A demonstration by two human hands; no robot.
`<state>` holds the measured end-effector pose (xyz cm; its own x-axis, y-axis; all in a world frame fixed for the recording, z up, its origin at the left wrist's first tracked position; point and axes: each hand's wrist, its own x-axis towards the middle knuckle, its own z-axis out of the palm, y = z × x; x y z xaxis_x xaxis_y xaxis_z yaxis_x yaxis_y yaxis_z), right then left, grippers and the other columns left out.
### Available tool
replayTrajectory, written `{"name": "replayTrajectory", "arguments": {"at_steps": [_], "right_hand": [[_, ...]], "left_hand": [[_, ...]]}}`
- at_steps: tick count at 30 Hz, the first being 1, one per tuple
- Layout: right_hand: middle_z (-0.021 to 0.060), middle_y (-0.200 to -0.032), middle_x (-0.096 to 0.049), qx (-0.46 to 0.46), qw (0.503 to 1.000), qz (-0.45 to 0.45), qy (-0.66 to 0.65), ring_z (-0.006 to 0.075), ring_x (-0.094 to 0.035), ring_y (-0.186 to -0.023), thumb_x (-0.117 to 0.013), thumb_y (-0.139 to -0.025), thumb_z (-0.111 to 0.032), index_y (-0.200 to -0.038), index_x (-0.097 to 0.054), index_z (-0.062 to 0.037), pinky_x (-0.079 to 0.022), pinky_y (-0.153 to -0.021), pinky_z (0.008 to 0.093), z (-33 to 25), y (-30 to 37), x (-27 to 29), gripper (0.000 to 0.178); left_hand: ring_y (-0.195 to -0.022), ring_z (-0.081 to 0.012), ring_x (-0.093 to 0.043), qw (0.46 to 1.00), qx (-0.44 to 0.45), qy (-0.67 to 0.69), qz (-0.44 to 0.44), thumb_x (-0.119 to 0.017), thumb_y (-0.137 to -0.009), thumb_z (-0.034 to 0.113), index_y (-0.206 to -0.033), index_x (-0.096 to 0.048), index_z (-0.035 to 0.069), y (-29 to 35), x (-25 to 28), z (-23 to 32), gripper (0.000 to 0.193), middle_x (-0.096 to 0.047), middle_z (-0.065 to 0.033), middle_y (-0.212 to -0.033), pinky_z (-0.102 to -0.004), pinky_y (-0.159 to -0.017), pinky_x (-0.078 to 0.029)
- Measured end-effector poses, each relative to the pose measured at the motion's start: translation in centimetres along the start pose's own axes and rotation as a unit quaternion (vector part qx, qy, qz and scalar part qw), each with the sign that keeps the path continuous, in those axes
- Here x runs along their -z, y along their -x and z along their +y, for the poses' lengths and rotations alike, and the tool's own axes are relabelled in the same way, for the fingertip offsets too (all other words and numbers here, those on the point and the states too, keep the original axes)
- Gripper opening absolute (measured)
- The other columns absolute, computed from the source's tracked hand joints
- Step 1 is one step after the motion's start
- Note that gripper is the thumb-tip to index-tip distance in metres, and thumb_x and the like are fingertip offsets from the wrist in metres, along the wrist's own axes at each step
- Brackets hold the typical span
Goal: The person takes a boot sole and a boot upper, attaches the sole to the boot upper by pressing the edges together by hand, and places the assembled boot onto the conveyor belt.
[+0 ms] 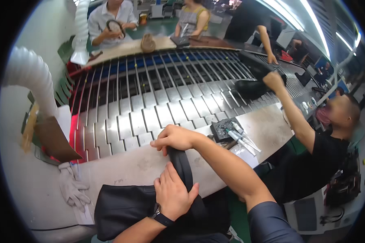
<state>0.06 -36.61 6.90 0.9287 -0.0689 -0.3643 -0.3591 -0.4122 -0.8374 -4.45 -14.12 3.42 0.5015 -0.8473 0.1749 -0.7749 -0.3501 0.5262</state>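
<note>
A black leather-like bag (123,208) lies at the near edge of the worktop, its lower part running out of view. From it rises a curved black strap (184,168). My right hand (176,138) is closed over the top of this strap, fingers bent down around it. Lower down, my left hand (175,193), with a dark watch on its wrist, rests against the strap with fingers stretched out and thumb apart. Part of the strap is hidden behind both hands.
Beyond the pale worktop (113,170) runs a metal slatted conveyor (150,117). Grey gloves (72,188) lie left; marker pens (241,139) and a dark block (225,128) lie right. A co-worker (312,150) handles black bags (251,87). White hoses (36,77) hang left.
</note>
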Motion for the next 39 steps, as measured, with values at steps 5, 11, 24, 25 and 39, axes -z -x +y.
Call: {"name": "replayTrajectory", "arguments": {"at_steps": [5, 11, 24, 25, 39], "right_hand": [[0.0154, -0.077, -0.078, 0.061, 0.979, 0.094, -0.169, 0.0195, -0.073, -0.085, -0.066, -0.103, -0.046, -0.095, -0.079, 0.0047, -0.052, -0.086, 0.0321, 3.6, 0.3, -1.2, 0.052], [0.0144, -0.088, -0.078, 0.218, 0.900, 0.216, -0.310, 0.0174, -0.071, -0.088, -0.059, -0.107, -0.036, -0.104, -0.076, 0.0014, -0.049, -0.087, 0.0289, 5.4, -0.3, -3.4, 0.041], [0.0145, -0.111, -0.077, 0.111, 0.917, 0.183, -0.337, 0.0193, -0.072, -0.102, -0.047, -0.114, -0.058, -0.121, -0.074, 0.0052, -0.054, -0.097, 0.0331, 4.2, 7.1, -9.9, 0.070], [0.0150, -0.122, -0.075, 0.130, 0.896, 0.192, -0.379, 0.0202, -0.071, -0.111, -0.047, -0.114, -0.058, -0.131, -0.071, 0.0050, -0.052, -0.103, 0.0349, 3.7, 8.1, -9.2, 0.070], [0.0052, -0.113, -0.068, 0.415, 0.835, 0.197, -0.303, 0.0121, -0.063, -0.105, -0.073, -0.101, -0.023, -0.125, -0.067, -0.0017, -0.053, -0.095, 0.0297, -4.9, 13.9, -2.4, 0.033]], "left_hand": [[-0.137, -0.0492, -0.053, 0.999, -0.025, 0.048, 0.001, -0.089, -0.081, 0.054, -0.156, -0.033, -0.018, 0.0, 0.2, -0.6, 0.119, -0.052, -0.0365, -0.149, -0.0568, -0.115, -0.039], [-0.158, -0.0507, -0.034, 0.981, -0.141, -0.131, -0.023, -0.097, -0.068, 0.051, -0.159, -0.041, -0.006, 10.8, 2.4, -2.7, 0.121, -0.033, -0.0356, -0.169, -0.0691, -0.126, -0.024], [-0.081, -0.0405, -0.075, 0.987, -0.153, -0.047, -0.008, -0.089, -0.087, 0.039, -0.126, -0.070, -0.002, 6.4, 20.3, 3.0, 0.059, -0.075, -0.0219, -0.098, -0.0465, -0.071, -0.060], [-0.081, -0.0418, -0.074, 0.984, -0.165, -0.060, -0.009, -0.088, -0.087, 0.036, -0.125, -0.070, -0.002, 4.6, 20.3, 3.0, 0.057, -0.075, -0.0234, -0.096, -0.0487, -0.071, -0.058], [-0.078, -0.0420, -0.074, 0.976, -0.104, -0.163, -0.094, -0.085, -0.090, 0.046, -0.109, -0.071, -0.002, -3.4, 21.2, 6.8, 0.053, -0.072, -0.0221, -0.081, -0.0485, -0.072, -0.058]]}}
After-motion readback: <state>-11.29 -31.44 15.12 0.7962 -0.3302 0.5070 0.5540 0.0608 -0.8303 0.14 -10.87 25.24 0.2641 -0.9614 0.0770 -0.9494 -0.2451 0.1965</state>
